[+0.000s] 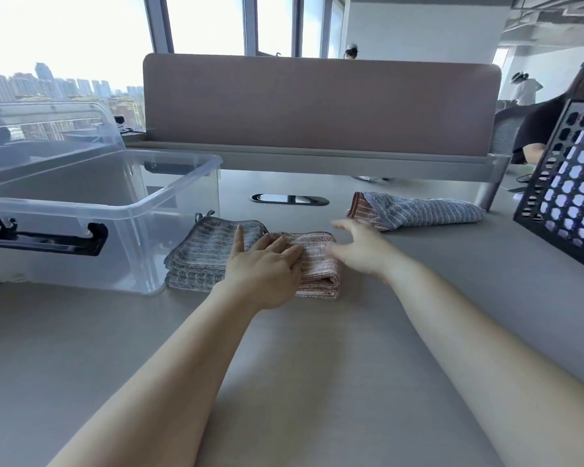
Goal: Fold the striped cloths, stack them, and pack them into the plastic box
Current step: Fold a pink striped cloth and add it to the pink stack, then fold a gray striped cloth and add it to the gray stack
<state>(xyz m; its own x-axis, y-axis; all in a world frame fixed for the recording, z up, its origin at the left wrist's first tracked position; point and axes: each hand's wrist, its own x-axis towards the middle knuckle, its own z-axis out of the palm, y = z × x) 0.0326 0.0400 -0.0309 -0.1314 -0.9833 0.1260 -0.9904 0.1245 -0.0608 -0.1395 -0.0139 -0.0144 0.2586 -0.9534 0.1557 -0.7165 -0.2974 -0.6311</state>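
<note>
Grey desk runs out to a brown divider screen under the windows. Flat on it, the left hand presses a folded pink striped cloth with straight fingers. Its thumb stretches leftward over the folded grey stack, which lies touching the pink one on that hand's left. Further to its left stands the clear plastic box, its lid up and no cloth visible inside. The right hand is blurred, fingers spread wide and holding nothing. It hangs just off the pink cloth's right edge, and I cannot tell whether it touches the fabric. Ahead of it and to its right, near but apart, lie the two pieces not yet folded, a grey cloth draped over a reddish cloth. Their long axis runs left to right across the desk. That heap is plainly closer to the right hand, so the next reach looks to be its job, forward and slightly outward.
</note>
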